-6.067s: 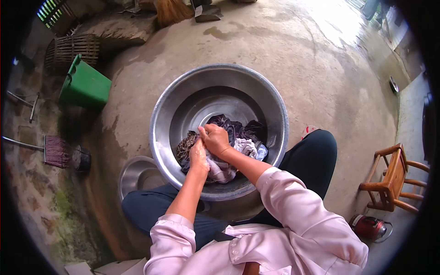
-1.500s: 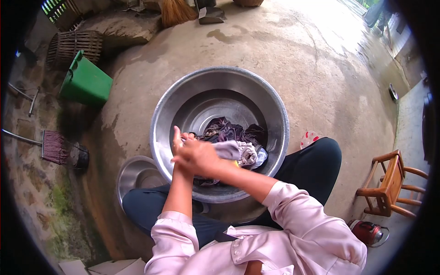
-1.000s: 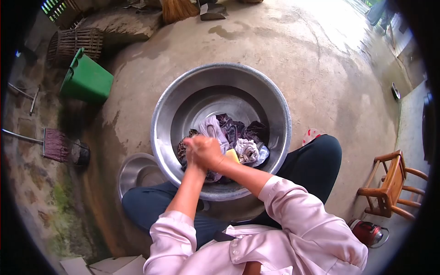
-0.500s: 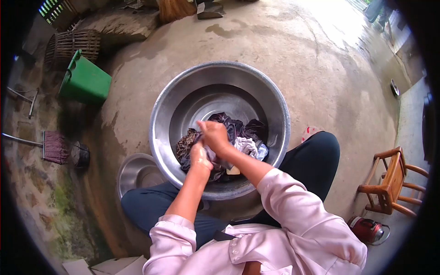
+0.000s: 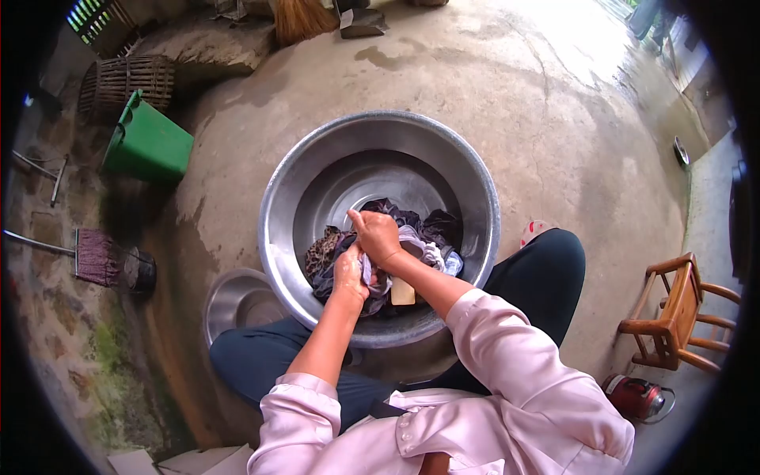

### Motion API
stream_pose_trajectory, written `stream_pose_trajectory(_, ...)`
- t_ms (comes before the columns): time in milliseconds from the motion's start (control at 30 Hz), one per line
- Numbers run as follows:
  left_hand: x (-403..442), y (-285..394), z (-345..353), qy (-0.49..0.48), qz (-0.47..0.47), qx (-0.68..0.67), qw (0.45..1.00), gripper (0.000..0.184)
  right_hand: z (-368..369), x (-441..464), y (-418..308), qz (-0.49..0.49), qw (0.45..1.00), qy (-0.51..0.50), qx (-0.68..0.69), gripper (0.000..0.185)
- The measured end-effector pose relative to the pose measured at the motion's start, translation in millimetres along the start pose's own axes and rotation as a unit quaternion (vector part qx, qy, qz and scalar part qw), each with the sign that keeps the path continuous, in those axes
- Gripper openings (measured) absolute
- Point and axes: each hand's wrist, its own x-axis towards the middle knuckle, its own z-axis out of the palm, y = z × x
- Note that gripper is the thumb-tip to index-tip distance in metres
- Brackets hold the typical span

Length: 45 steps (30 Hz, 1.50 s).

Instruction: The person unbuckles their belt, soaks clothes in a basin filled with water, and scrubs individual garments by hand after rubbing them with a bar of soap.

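Observation:
A large metal basin (image 5: 277,178) stands between my knees with wet clothes heaped in its near half. My left hand (image 5: 348,273), wet with suds, closes on a pale purplish garment (image 5: 366,269). Just above and to the right, my right hand (image 5: 376,237) is curled in a fist around the same cloth, thumb up. The fingers' undersides are hidden. Around them lie a leopard-print cloth (image 5: 323,247), dark clothes (image 5: 440,227) and a whitish cloth (image 5: 432,256). A yellowish bar of soap (image 5: 402,293) rests by the near wall of the basin, below my right wrist.
A smaller metal basin (image 5: 229,293) sits beside my left knee. To the left are a green bin (image 5: 150,142), a mop-like brush (image 5: 96,257) and a dark pot (image 5: 140,271). A wooden chair (image 5: 673,317) and red flask (image 5: 636,397) stand at right.
Both hands have shifted slightly, still together over the garment. The soap bar shows more fully below my right forearm. The view has tilted a little.

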Motion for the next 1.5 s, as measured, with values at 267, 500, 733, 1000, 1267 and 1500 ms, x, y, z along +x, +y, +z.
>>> stream_pose_trajectory(267,34,1,-35,-0.223,-0.057,-0.135,0.964,0.029,14,-34,-34,-0.095,0.989,0.033,0.113,0.044)
stream_pose_trajectory(500,-19,24,12,-0.208,0.084,0.161,0.961,0.024,-15,28,26,0.110,0.963,-0.114,0.218,0.051)
stream_pose_trajectory(733,-18,83,-5,-0.173,0.188,0.017,0.967,0.027,-28,24,51,-0.075,0.878,-0.435,0.184,0.069)
stream_pose_trajectory(1000,-2,98,-32,0.099,0.286,-0.103,0.948,0.018,-16,21,55,-0.059,0.935,-0.201,0.286,0.026)
stream_pose_trajectory(1267,52,59,-46,-0.031,0.126,-0.222,0.966,0.013,-31,30,23,0.166,0.816,-0.162,0.530,0.011)
stream_pose_trajectory(1500,79,29,-76,-0.153,0.081,-0.215,0.961,0.029,-41,-38,-89,-0.349,0.935,-0.065,0.025,0.017)
